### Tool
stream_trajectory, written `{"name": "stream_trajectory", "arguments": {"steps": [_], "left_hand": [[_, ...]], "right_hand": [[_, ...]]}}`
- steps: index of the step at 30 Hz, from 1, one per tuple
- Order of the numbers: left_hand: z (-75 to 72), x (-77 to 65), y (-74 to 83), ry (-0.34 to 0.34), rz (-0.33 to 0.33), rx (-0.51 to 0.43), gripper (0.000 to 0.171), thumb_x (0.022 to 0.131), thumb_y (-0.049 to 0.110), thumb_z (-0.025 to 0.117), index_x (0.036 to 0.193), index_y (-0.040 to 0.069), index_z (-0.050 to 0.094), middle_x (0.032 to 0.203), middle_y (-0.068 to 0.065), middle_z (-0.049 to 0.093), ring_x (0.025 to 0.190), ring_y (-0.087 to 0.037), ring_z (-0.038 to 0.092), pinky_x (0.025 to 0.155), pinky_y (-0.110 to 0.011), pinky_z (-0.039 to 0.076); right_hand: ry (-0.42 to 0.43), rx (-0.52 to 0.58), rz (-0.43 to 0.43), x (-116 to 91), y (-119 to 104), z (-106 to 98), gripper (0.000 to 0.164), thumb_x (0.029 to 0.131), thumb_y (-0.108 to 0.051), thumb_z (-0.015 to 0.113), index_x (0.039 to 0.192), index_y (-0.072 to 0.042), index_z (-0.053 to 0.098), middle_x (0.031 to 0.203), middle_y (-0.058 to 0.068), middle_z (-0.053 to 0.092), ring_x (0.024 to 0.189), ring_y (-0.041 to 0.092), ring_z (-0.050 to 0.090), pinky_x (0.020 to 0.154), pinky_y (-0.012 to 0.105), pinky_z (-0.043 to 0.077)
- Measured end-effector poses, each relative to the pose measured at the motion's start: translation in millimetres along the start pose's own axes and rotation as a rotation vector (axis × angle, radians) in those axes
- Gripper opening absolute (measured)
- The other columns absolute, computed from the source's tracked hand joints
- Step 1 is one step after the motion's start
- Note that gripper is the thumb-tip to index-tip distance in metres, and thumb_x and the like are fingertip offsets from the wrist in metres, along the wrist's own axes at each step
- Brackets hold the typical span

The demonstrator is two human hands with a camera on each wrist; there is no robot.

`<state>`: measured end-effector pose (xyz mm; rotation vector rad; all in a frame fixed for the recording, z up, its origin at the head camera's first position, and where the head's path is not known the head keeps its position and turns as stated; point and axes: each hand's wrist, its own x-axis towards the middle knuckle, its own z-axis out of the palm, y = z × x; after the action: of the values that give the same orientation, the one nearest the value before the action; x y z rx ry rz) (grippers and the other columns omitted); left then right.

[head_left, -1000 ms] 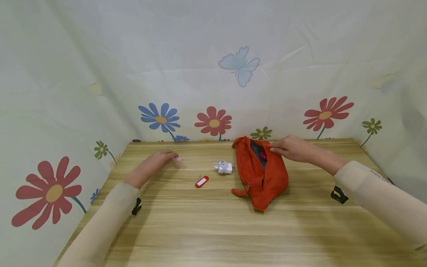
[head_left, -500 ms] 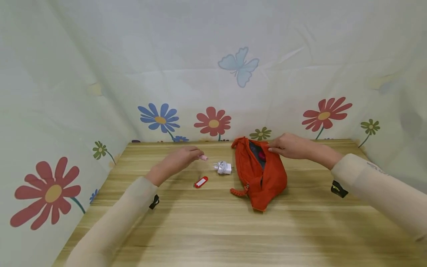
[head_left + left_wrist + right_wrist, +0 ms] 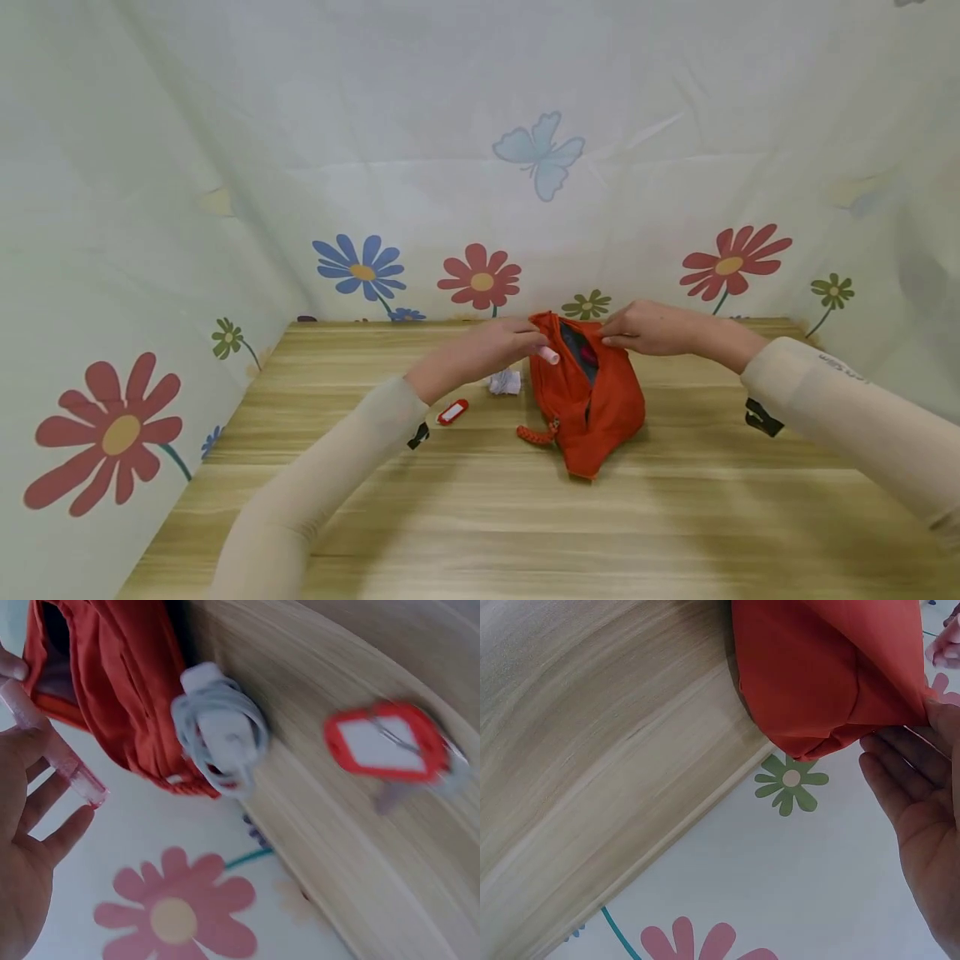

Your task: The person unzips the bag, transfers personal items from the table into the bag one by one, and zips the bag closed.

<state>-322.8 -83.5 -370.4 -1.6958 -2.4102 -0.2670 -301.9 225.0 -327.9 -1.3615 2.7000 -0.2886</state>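
Note:
My left hand [image 3: 498,346] pinches a small pink lip gloss tube [image 3: 64,761] between thumb and fingers, just over the left edge of the bag's opening. The red zip pouch [image 3: 603,417] lies on the table with its zip undone, showing a dark grey lining and something magenta inside. At the pouch's right rim, my right hand [image 3: 648,327] pinches the fabric and holds the opening apart. A white charger with its cable wound round it [image 3: 221,731] sits left of the pouch, partly behind my left hand in the head view. Nearer to me lies a red key tag [image 3: 386,742] with a white label.
The wooden table [image 3: 480,517] ends at a back edge against a flower-printed curtain [image 3: 420,200]. A braided red zip pull [image 3: 536,435] sticks out from the pouch's left side.
My left hand has carried the lip gloss tube rightward from the table's left side, past the charger, to the pouch opening. My right hand keeps its hold on the rim.

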Motion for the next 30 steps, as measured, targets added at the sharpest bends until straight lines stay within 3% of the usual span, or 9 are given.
{"name": "stream_trajectory", "arguments": {"steps": [5, 7, 10, 13, 18, 20, 23, 25, 30], "left_hand": [[5.9, 28.8, 11.0, 0.0, 0.075, 0.2, 0.033, 0.095, 0.019, 0.073, 0.128, 0.021, 0.07, 0.118, 0.005, 0.069, 0.11, -0.014, 0.062, 0.098, -0.026, 0.05], [10.4, 35.8, 11.0, -0.007, 0.057, 0.276, 0.033, 0.096, 0.024, 0.073, 0.128, 0.025, 0.07, 0.115, 0.005, 0.067, 0.108, -0.015, 0.061, 0.091, -0.029, 0.05], [19.6, 42.4, 6.8, 0.011, 0.003, 0.309, 0.03, 0.098, 0.029, 0.069, 0.128, 0.025, 0.072, 0.11, 0.002, 0.064, 0.101, -0.016, 0.058, 0.081, -0.028, 0.05], [24.6, 47.1, 5.8, 0.04, -0.074, 0.246, 0.024, 0.098, 0.026, 0.069, 0.12, 0.017, 0.076, 0.106, -0.003, 0.061, 0.095, -0.018, 0.056, 0.076, -0.025, 0.05], [24.5, 54.3, 13.6, 0.033, -0.314, 0.114, 0.022, 0.1, 0.011, 0.066, 0.12, 0.003, 0.066, 0.114, -0.011, 0.055, 0.104, -0.026, 0.051, 0.092, -0.033, 0.047], [23.2, 56.5, 17.5, 0.013, -0.413, 0.013, 0.024, 0.097, 0.004, 0.065, 0.12, 0.003, 0.057, 0.117, -0.011, 0.05, 0.109, -0.028, 0.046, 0.096, -0.035, 0.042], [21.9, 57.3, 23.5, 0.006, -0.506, -0.175, 0.024, 0.092, -0.003, 0.064, 0.111, 0.005, 0.052, 0.113, -0.01, 0.046, 0.107, -0.027, 0.041, 0.09, -0.035, 0.038], [21.7, 56.1, 28.2, 0.028, -0.525, -0.27, 0.02, 0.092, -0.003, 0.065, 0.106, 0.006, 0.053, 0.11, -0.009, 0.046, 0.104, -0.025, 0.042, 0.084, -0.032, 0.04], [20.5, 54.6, 41.5, 0.057, -0.42, -0.34, 0.017, 0.094, 0.007, 0.071, 0.11, 0.005, 0.065, 0.111, -0.008, 0.06, 0.102, -0.019, 0.058, 0.085, -0.022, 0.051]], "right_hand": [[-0.008, 0.004, 0.014, -1.6, 2.9, 0.4, 0.027, 0.102, -0.011, 0.062, 0.123, 0.001, 0.072, 0.115, 0.013, 0.074, 0.082, 0.014, 0.07, 0.07, 0.027, 0.055], [-0.012, -0.002, 0.023, -2.1, 2.4, 0.2, 0.027, 0.102, -0.011, 0.061, 0.124, 0.001, 0.072, 0.116, 0.013, 0.074, 0.083, 0.016, 0.071, 0.072, 0.03, 0.056], [-0.003, -0.011, 0.03, -2.7, -0.7, -0.6, 0.027, 0.101, -0.01, 0.061, 0.124, 0.001, 0.072, 0.115, 0.014, 0.074, 0.089, 0.021, 0.072, 0.077, 0.035, 0.059], [0.01, -0.019, 0.023, -3.5, -2.7, -0.9, 0.027, 0.101, -0.01, 0.062, 0.123, 0.002, 0.072, 0.114, 0.015, 0.074, 0.093, 0.022, 0.073, 0.081, 0.039, 0.06], [0.006, 0.012, 0.023, -3.9, -2.0, -0.4, 0.026, 0.102, -0.01, 0.061, 0.123, 0.002, 0.072, 0.111, 0.013, 0.074, 0.079, 0.013, 0.069, 0.069, 0.03, 0.055], [0.003, 0.027, 0.027, -3.6, -1.8, 0.0, 0.026, 0.102, -0.009, 0.06, 0.122, 0.003, 0.072, 0.11, 0.012, 0.074, 0.073, 0.009, 0.065, 0.065, 0.027, 0.051], [0.011, 0.029, 0.021, -2.6, -1.2, 1.3, 0.025, 0.102, -0.009, 0.061, 0.121, 0.003, 0.072, 0.109, 0.011, 0.075, 0.071, 0.005, 0.062, 0.065, 0.025, 0.05], [0.015, 0.031, 0.021, -1.6, -1.0, 2.4, 0.025, 0.102, -0.009, 0.061, 0.121, 0.002, 0.073, 0.108, 0.01, 0.075, 0.07, 0.003, 0.06, 0.065, 0.025, 0.05], [0.012, 0.034, 0.032, -0.6, -0.6, 3.7, 0.025, 0.103, -0.01, 0.06, 0.121, 0.002, 0.073, 0.109, 0.011, 0.075, 0.074, 0.005, 0.064, 0.069, 0.028, 0.053]]}}
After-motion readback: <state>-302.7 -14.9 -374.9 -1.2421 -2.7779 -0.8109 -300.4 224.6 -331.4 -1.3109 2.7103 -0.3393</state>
